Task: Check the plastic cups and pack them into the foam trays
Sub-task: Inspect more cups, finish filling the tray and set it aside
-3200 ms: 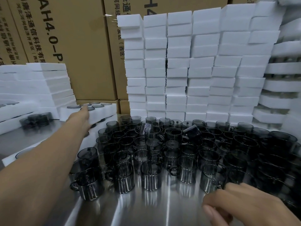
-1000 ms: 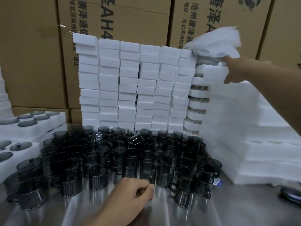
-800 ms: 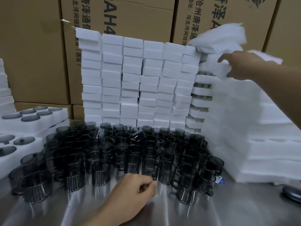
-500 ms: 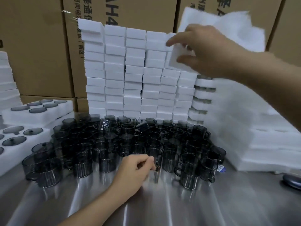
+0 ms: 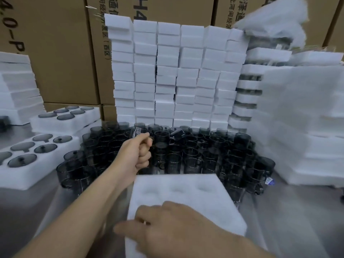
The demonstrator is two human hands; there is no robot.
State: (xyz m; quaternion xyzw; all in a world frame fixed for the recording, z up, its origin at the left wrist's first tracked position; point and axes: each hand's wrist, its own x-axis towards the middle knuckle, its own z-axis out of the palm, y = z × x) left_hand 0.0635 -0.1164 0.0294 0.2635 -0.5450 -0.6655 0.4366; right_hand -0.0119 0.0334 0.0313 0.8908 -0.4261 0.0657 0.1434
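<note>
Several smoky grey plastic cups (image 5: 204,155) with handles stand crowded on the steel table (image 5: 290,216). My left hand (image 5: 136,154) is raised over their front rows, fingers curled round the handle of one cup (image 5: 161,144). Right in front of me lies a white foam tray (image 5: 197,190) with round pockets, those in view holding nothing. My right hand (image 5: 167,226) lies flat on the tray's near part, fingers spread and thumb at its left edge.
Two foam trays (image 5: 54,161) (image 5: 61,123) filled with cups sit at the left. Stacked white foam blocks (image 5: 167,75) form a wall behind the cups. A tall pile of foam trays (image 5: 301,127) fills the right. Cardboard boxes (image 5: 55,53) stand behind.
My right hand took a foam tray off the right pile and brought it down onto the table in front of me. My left hand lifted from the table with a cup.
</note>
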